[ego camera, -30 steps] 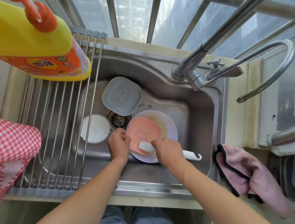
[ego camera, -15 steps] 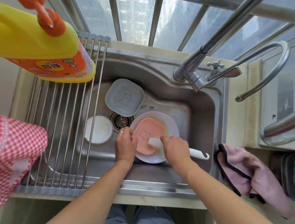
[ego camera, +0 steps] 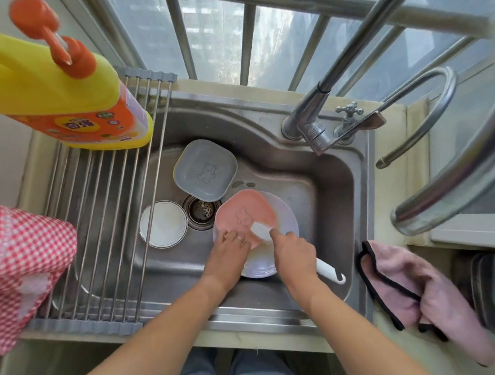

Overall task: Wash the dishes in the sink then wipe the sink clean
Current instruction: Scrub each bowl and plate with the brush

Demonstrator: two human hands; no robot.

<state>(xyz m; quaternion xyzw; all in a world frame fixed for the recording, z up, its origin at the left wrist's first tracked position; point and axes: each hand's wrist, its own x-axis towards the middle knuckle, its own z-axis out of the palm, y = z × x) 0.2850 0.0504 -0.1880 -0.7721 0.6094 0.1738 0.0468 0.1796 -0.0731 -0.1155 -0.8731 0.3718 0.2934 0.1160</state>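
pink plate now further from left hand gripping it; right hand clutches brush, head higher

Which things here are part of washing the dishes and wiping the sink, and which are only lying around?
Part of the job: pink dish, white plate, grey dish, small white plate, brush, sink, left hand, right hand, soap bottle, pink cloth.

Only lying around: rack, checked cloth, tap.
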